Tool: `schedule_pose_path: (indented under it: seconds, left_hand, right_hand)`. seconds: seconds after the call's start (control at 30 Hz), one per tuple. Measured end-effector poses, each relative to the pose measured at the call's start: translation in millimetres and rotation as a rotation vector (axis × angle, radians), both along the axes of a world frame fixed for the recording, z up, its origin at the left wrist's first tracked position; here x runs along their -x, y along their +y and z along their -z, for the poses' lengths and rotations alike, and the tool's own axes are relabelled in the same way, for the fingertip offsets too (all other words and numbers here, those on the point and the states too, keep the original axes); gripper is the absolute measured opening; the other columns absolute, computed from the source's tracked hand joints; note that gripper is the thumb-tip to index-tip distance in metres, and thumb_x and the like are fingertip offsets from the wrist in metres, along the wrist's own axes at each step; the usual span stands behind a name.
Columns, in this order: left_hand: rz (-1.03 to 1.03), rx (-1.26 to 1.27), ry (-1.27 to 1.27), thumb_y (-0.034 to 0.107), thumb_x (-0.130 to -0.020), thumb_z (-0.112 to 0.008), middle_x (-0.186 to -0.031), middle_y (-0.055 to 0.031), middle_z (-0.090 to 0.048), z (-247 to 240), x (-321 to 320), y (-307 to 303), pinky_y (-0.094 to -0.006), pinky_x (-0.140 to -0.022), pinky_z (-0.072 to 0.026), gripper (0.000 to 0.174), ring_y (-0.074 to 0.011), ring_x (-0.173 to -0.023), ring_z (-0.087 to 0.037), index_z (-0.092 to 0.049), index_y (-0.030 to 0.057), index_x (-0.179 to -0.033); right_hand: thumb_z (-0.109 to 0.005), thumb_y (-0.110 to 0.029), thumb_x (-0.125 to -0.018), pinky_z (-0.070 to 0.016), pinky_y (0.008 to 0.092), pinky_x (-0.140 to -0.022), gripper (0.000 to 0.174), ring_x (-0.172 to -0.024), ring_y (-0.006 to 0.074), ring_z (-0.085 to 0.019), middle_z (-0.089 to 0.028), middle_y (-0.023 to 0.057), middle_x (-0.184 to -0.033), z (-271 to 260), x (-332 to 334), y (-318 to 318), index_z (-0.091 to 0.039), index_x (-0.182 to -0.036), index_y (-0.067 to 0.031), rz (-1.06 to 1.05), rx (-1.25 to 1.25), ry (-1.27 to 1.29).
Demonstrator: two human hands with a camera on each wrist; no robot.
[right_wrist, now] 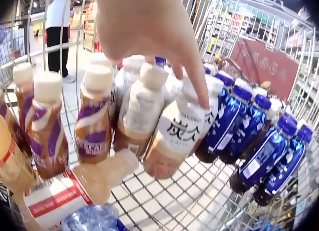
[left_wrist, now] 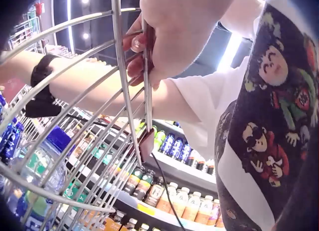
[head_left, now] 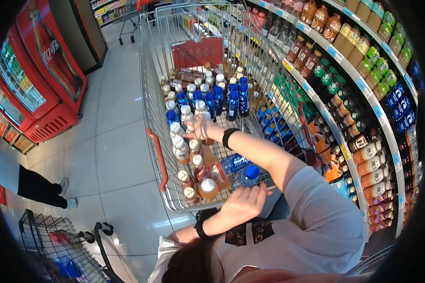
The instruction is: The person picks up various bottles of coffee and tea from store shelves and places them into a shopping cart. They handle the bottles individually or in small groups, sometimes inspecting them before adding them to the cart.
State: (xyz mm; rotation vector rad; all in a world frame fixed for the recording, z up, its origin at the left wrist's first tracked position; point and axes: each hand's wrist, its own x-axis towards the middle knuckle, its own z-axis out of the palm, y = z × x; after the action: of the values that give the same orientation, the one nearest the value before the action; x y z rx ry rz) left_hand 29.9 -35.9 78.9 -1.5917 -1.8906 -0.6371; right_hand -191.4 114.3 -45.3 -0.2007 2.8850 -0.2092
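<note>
— Where is your right hand, and how wide is it?
— Your right hand [head_left: 200, 128] reaches into the cart [head_left: 161, 162], over the brown bottles along the edge away from the shelves [head_left: 363, 87]; the fingers are stretched out and wrapped round nothing; one fingertip presses on the shoulder of a white-capped bottle [right_wrist: 180, 130]; that bottle leans among its neighbours, just beside the dark blue bottles [right_wrist: 266, 153].
— And your left?
— Your left hand [head_left: 243, 203] is at the near edge of the cart; its fingers are curled tight round the wires of the near wall; a blue-capped bottle [head_left: 248, 175] lies just inside that wall, close to your fingers.
— What stays hidden?
— Your right thumb is out of sight in the wrist view; from above, your hand covers the cap it touches; the left wrist view cuts off the back of your left hand at the top; the small print on the labels is too fine to read.
</note>
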Motion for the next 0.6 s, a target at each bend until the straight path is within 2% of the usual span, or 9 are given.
schedule_pose_path:
  seconds: [0.07, 0.13, 0.2, 0.23, 0.33, 0.43, 0.47, 0.53, 0.6]
  left_hand:
    - [0.001, 0.009, 0.023, 0.025, -0.079, -0.065, -0.059, 0.0026, -0.044, -1, 2, -1, -0.0217, -0.049, -0.0374, 0.024, -0.01, -0.051, -0.049, -0.063, 0.0042, -0.09]
    - [-0.005, 0.03, 0.038, 0.026, -0.079, -0.065, -0.059, 0.0031, -0.044, 2, 2, -2, -0.0214, -0.049, -0.0372, 0.024, -0.0095, -0.051, -0.049, -0.064, 0.0048, -0.09]
    - [-0.001, 0.033, 0.052, 0.026, -0.082, -0.062, -0.059, 0.0039, -0.044, 2, 0, 0, -0.0208, -0.05, -0.0366, 0.023, -0.0085, -0.051, -0.048, -0.064, 0.0044, -0.089]
    - [0.002, 0.024, 0.064, 0.026, -0.084, -0.06, -0.059, 0.0044, -0.044, 4, 1, 1, -0.0204, -0.05, -0.036, 0.023, -0.0077, -0.051, -0.047, -0.064, 0.0036, -0.089]
    - [0.001, 0.012, 0.106, 0.027, -0.086, -0.058, -0.059, 0.0052, -0.043, 6, 4, 2, -0.0197, -0.05, -0.0353, 0.024, -0.0069, -0.051, -0.046, -0.064, 0.0034, -0.089]
    - [-0.008, 0.008, 0.135, 0.027, -0.085, -0.058, -0.059, 0.0055, -0.042, 6, 3, 3, -0.0194, -0.05, -0.0349, 0.024, -0.0067, -0.05, -0.045, -0.064, 0.0042, -0.089]
    - [-0.013, 0.003, 0.139, 0.028, -0.085, -0.059, -0.058, 0.0056, -0.041, 7, 2, 3, -0.0193, -0.05, -0.0348, 0.024, -0.0066, -0.049, -0.045, -0.064, 0.0045, -0.089]
    - [-0.016, 0.032, 0.114, 0.027, -0.083, -0.061, -0.058, 0.0048, -0.044, 4, 1, 2, -0.0211, -0.049, -0.0356, 0.022, -0.0085, -0.049, -0.047, -0.065, 0.0061, -0.088]
    - [-0.024, 0.05, 0.1, 0.026, -0.082, -0.062, -0.058, 0.0041, -0.045, 2, 0, 1, -0.0223, -0.049, -0.0359, 0.02, -0.0099, -0.049, -0.047, -0.066, 0.0068, -0.087]
  right_hand:
    - [-0.041, -0.066, -0.081, -0.0313, 0.0411, -0.102, 0.075, -0.123, 0.0381, -0.038, -0.043, 0.0224, -0.132, 2, -1, 0, -0.034, -0.137, -0.0163, 0.063, 0.0, 0.017]
    - [-0.045, -0.062, -0.082, -0.0305, 0.046, -0.101, 0.07, -0.123, 0.0358, -0.036, -0.043, 0.0163, -0.132, 10, 6, 12, -0.034, -0.137, -0.02, 0.007, 0.015, 0.025]
    - [-0.049, -0.059, -0.082, -0.0314, 0.0518, -0.096, 0.066, -0.124, 0.032, -0.035, -0.043, 0.0126, -0.131, 11, -4, 22, -0.037, -0.136, -0.0233, 0.144, -0.006, 0.088]
    - [-0.05, -0.057, -0.082, -0.0328, 0.0554, -0.09, 0.063, -0.121, 0.0294, -0.036, -0.042, 0.0109, -0.131, 8, -10, 27, -0.04, -0.134, -0.0244, 0.116, -0.08, 0.206]
    - [-0.051, -0.054, -0.081, -0.0395, 0.0499, -0.084, 0.057, -0.112, 0.0294, -0.043, -0.05, 0.0125, -0.116, -8, -17, 45, -0.047, -0.126, -0.0186, 0.079, -0.126, 0.202]
    - [-0.057, -0.051, -0.078, -0.0469, 0.0427, -0.079, 0.051, -0.107, 0.0303, -0.05, -0.055, 0.013, -0.112, 2, -17, 66, -0.054, -0.116, -0.0164, 0.034, -0.103, 0.247]
    - [-0.06, -0.047, -0.078, -0.0493, 0.0372, -0.074, 0.048, -0.095, 0.0292, -0.057, -0.06, 0.0134, -0.101, 9, -16, 73, -0.057, -0.11, -0.0116, -0.054, -0.122, 0.394]
    - [-0.056, -0.048, -0.081, -0.0497, 0.0412, -0.067, 0.05, -0.081, 0.0364, -0.059, -0.061, 0.0141, -0.087, 19, -12, 73, -0.051, -0.115, -0.0117, -0.105, -0.02, 0.335]
    - [-0.057, -0.045, -0.081, -0.05, 0.0407, -0.062, 0.049, -0.072, 0.035, -0.061, -0.062, 0.014, -0.078, 16, -6, 56, -0.051, -0.112, -0.0076, -0.12, 0.123, 0.241]
